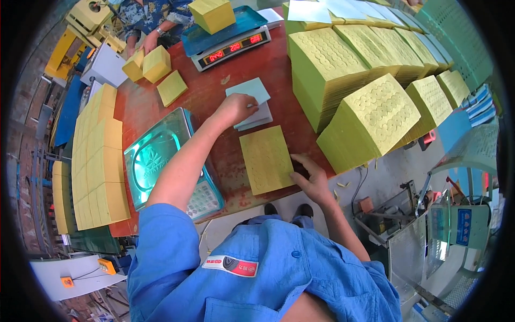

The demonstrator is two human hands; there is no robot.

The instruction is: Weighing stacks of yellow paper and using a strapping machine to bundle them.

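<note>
A stack of yellow paper sheets with an embossed pattern lies near the front edge of the red table. My right hand is at its right edge, thumb and forefinger apart and touching the side; the other fingers are partly hidden. Beyond the stack, pale blue paper slips lie in a small pile. My left hand is over them with its fingers curled and pinched at a slip; the fingertips are partly covered.
Tall yellow paper stacks line the right, some topped with pale sheets. A teal-topped scale sits left, beside yellow blocks. Farther back, another scale bears a yellow block. A co-worker's hands are near smaller blocks.
</note>
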